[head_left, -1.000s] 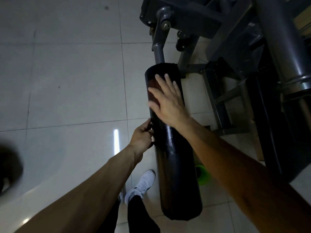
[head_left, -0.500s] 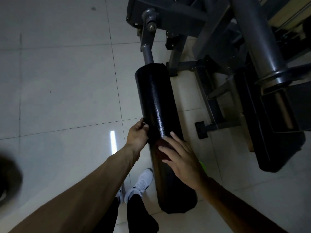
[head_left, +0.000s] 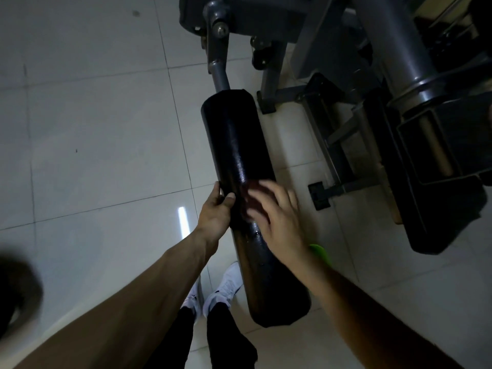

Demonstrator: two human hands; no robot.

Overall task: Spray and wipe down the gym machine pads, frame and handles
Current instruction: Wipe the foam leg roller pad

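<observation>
Left grip (head_left: 214,209): fingers and thumb curl round the left side of the roller pad (head_left: 234,139), steadying it. Right grip (head_left: 277,217): fingers spread, laid flat on the pad's top and blurred. What may be a dark reddish cloth (head_left: 247,187) shows at the fingertips. The pad projects from the machine frame (head_left: 394,35), above the floor (head_left: 93,129).

Step in hand, as judged: wiping the pad. The next move probably calls for strokes along the rest of its length, with the pad held against turning.

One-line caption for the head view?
Left hand grips the black roller pad; right hand, fingers spread, presses on its top.
</observation>
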